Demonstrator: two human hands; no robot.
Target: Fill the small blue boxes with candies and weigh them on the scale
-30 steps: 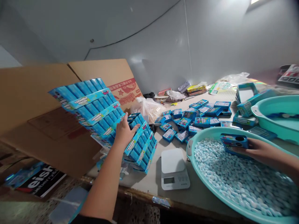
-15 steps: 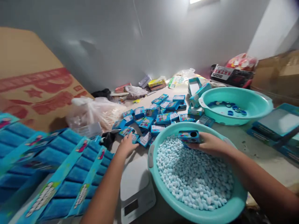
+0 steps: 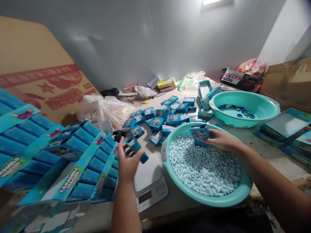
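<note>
My right hand [image 3: 220, 139] grips a small blue candy box [image 3: 199, 134] by its right side, just over the pale blue candies [image 3: 206, 171]. Those candies fill much of a turquoise basin [image 3: 166, 158]. To the left, my left hand [image 3: 128, 158] has its fingers round another blue candy box [image 3: 137, 149], tilted in the air near the white kitchen scale [image 3: 148, 178]. Behind the basin lies a loose pile of similar blue boxes [image 3: 176, 118]. Whether the held boxes contain candies cannot be seen.
Display cartons [image 3: 70, 181] packed with blue boxes stand at the left. A second turquoise basin [image 3: 250, 118] with a few blue items sits back right, beside stacked trays [image 3: 284, 127]. A clear plastic bag [image 3: 111, 111] and a big cardboard box [image 3: 46, 64] are back left.
My left hand has lifted a candy box from the near edge of the pile and brought it back beside the scale. The box in my right hand has turned, showing its printed front.
</note>
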